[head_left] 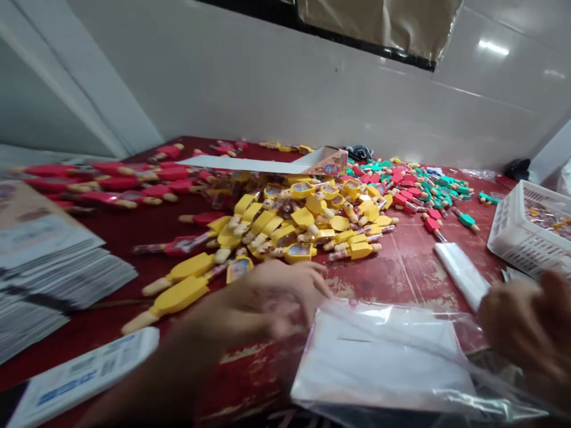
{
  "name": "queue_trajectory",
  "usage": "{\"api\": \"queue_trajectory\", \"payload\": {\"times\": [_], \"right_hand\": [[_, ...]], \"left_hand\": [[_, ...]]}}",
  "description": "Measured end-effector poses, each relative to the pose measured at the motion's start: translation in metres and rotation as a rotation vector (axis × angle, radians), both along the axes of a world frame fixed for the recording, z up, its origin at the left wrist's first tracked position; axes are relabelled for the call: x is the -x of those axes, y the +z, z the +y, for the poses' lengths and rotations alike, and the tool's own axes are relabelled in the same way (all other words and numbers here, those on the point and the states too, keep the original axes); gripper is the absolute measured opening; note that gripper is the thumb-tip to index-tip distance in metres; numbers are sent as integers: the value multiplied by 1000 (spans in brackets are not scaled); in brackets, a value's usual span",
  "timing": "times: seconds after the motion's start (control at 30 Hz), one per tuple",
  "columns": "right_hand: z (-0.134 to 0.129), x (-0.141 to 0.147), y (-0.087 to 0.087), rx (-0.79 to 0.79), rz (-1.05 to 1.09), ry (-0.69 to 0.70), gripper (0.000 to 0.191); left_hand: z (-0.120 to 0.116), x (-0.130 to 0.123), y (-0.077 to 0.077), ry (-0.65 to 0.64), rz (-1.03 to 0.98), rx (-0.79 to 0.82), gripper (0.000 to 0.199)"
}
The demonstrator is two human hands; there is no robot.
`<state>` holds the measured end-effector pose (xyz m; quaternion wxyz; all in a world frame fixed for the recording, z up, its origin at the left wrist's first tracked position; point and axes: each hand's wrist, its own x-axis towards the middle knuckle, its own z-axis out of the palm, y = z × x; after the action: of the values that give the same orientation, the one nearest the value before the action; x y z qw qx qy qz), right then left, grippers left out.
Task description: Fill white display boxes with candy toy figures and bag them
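A white box (379, 356) in a clear plastic bag lies at the lower centre. My left hand (285, 291) reaches over the red table at the box's upper left corner, its fingers curved and blurred; whether it grips the bag's edge is unclear. At the right edge, my right hand (526, 327) is closed and smeared by motion, beside the bag's loose plastic end. A pile of yellow toys (267, 223) with beige tips sits just beyond my left hand.
Red toys (116, 181) lie at the left, green ones (446, 190) at the back right. An open carton (321, 160) rests on the pile. Flat card stacks (84, 279) stand left, a white basket (508, 220) right. A folded plastic pack (461, 273) lies near my right hand.
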<state>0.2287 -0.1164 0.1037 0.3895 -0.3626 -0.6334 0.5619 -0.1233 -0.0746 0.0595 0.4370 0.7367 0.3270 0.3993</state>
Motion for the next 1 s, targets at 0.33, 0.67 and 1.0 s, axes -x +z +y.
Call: {"api": "queue_trajectory", "payload": {"times": [0.33,0.67,1.0], "right_hand": [[33,106,-29,224,-112,217,43],[11,98,-39,-695,-320,95,13],[2,89,-31,-1100,-541,121,18]], "left_hand": [[-31,-69,-7,82,64,-455,18],[-27,-75,-12,220,216,-214,66],[-25,-90,0,190,228,-50,62]]}}
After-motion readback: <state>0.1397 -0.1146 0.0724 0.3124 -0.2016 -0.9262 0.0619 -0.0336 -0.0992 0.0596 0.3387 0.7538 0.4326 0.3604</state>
